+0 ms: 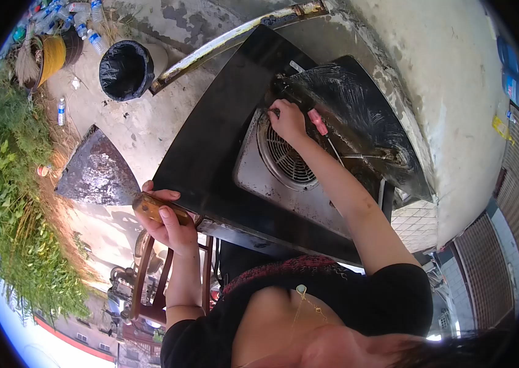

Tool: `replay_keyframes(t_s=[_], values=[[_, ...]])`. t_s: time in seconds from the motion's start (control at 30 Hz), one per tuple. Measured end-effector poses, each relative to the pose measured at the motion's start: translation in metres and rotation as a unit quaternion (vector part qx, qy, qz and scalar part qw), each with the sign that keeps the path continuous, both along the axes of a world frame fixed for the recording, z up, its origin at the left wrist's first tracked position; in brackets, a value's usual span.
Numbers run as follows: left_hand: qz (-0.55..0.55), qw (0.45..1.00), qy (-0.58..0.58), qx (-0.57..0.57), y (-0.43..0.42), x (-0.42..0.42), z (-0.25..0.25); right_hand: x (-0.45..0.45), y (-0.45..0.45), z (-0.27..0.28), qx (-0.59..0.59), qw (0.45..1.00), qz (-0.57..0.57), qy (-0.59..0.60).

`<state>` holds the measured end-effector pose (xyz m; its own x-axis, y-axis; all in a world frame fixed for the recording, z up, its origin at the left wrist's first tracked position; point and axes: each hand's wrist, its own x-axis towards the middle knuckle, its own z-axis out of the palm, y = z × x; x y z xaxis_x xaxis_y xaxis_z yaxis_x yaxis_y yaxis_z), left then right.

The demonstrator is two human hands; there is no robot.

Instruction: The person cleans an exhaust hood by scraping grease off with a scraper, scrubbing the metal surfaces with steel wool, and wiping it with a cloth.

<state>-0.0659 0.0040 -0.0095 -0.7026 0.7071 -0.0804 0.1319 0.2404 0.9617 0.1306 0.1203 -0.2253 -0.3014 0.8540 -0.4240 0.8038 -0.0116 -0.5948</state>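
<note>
My left hand is wrapped round the wooden handle of a tool with a broad, fan-shaped, rust-stained metal blade, beside the near left edge of a black range hood. The hood lies opened, its greasy inside facing up. At the upper rim of its round fan grille, my right hand has its fingers curled in; what they grip is hidden. A screwdriver with a red handle rests in the hood, just right of that hand, its shaft partly behind my forearm.
A black-lined bucket stands on the concrete behind the hood, near a long rusty metal strip. Several plastic bottles lie at the upper left, with plants below. A wooden chair is under the left arm; a pale wall rises right.
</note>
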Motion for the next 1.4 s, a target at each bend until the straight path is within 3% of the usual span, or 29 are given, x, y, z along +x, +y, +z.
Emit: replay_keyframes(t_s=[0.13,0.3,0.4,0.47,0.57,0.7,0.87,1.0,1.1,1.2,1.23,1.3,1.4], values=[[-0.031,0.999,0.026,0.013,0.005,-0.006,-0.002,-0.007,-0.017,0.025,0.008,0.996,0.037,0.076],[0.0,1.0,0.019,0.019,0.011,0.0,0.003,-0.004,-0.006,0.001,0.023,1.0,0.014,0.008],[0.013,1.0,-0.002,0.027,0.01,0.0,0.001,-0.009,-0.023,0.043,-0.012,0.997,0.025,0.078],[-0.018,0.999,0.027,0.013,0.01,-0.001,0.003,0.004,-0.04,0.09,-0.053,0.983,0.092,0.148],[-0.033,0.999,0.031,0.02,0.006,-0.004,-0.002,0.007,-0.045,0.094,-0.007,0.981,0.125,0.148],[-0.021,0.999,0.022,0.018,0.009,-0.001,0.002,-0.022,-0.019,0.043,0.034,0.997,0.015,0.074],[-0.009,1.0,0.008,0.02,0.009,0.0,0.001,0.001,-0.056,0.109,-0.067,0.986,0.073,0.131],[-0.006,1.0,0.019,0.006,0.008,0.0,0.001,-0.013,-0.032,0.053,-0.015,0.992,-0.01,0.129],[0.013,1.0,0.018,-0.005,0.009,0.0,0.001,-0.032,-0.028,0.021,0.0,0.993,-0.117,0.006],[0.019,1.0,0.022,-0.008,0.012,0.002,0.001,-0.03,-0.053,0.076,-0.042,0.984,-0.061,0.161],[0.018,1.0,0.02,-0.01,0.014,0.003,0.002,-0.027,-0.06,0.102,-0.107,0.972,-0.003,0.211],[0.021,0.999,0.019,-0.018,0.014,0.004,0.005,-0.022,-0.063,0.105,-0.072,0.945,0.054,0.315],[0.02,1.0,0.014,-0.007,0.01,0.002,0.001,-0.027,-0.05,0.052,0.023,0.979,-0.089,0.184]])
